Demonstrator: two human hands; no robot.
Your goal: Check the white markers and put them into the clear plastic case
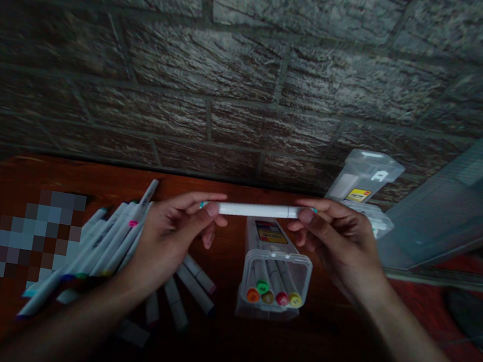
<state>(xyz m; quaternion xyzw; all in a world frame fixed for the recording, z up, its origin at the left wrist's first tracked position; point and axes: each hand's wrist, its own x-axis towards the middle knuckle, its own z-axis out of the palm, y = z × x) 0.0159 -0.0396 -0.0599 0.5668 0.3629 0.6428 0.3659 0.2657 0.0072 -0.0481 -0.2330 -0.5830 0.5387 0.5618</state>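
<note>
A white marker with teal ends is held level between my two hands, above the table. My left hand pinches its left end between thumb and fingers. At the opposite end, my right hand grips it the same way. Just below the marker, a clear plastic case lies on its side with its open end facing me. Several markers are inside, showing orange, green, brown, red and yellow ends. Under and beside my left arm, a loose pile of white markers is partly hidden.
Another clear case stands at the back right, by the wall. The wooden table meets a brick wall behind it. A grey panel rises on the right, and a dark shoe-like object is on the reddish floor. A blurred patch covers the far left.
</note>
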